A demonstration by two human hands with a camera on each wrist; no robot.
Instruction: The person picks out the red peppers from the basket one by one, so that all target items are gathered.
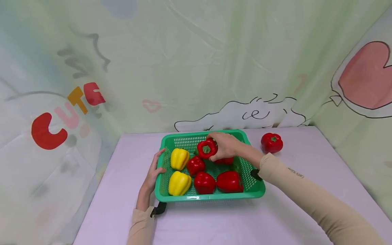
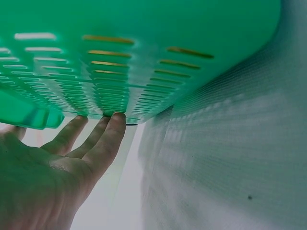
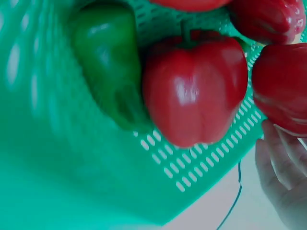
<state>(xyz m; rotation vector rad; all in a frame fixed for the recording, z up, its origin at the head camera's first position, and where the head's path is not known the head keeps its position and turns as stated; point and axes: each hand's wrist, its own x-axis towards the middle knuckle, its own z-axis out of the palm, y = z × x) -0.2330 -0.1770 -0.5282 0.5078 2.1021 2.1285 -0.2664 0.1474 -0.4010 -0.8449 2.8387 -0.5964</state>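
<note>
A green plastic basket (image 1: 211, 196) stands on the table with several bell peppers inside. My right hand (image 1: 225, 146) grips a red bell pepper (image 1: 207, 148) above the basket's far middle, its green stem end facing the head camera. My left hand (image 1: 151, 175) rests against the basket's left side. Its fingers (image 2: 103, 141) lie nearly straight along the slotted wall in the left wrist view. Two yellow bell peppers (image 1: 179, 183) lie at the left in the basket. Nearby are red bell peppers (image 1: 204, 183). Beside the right wall sits a green pepper (image 3: 108, 57), next to another red bell pepper (image 3: 194, 91).
Outside the basket, a red bell pepper (image 1: 271, 143) sits on the table at the far right. A pale cloth covers the table (image 1: 122, 190). Behind it hangs a printed curtain (image 1: 196, 68), which also runs along both sides.
</note>
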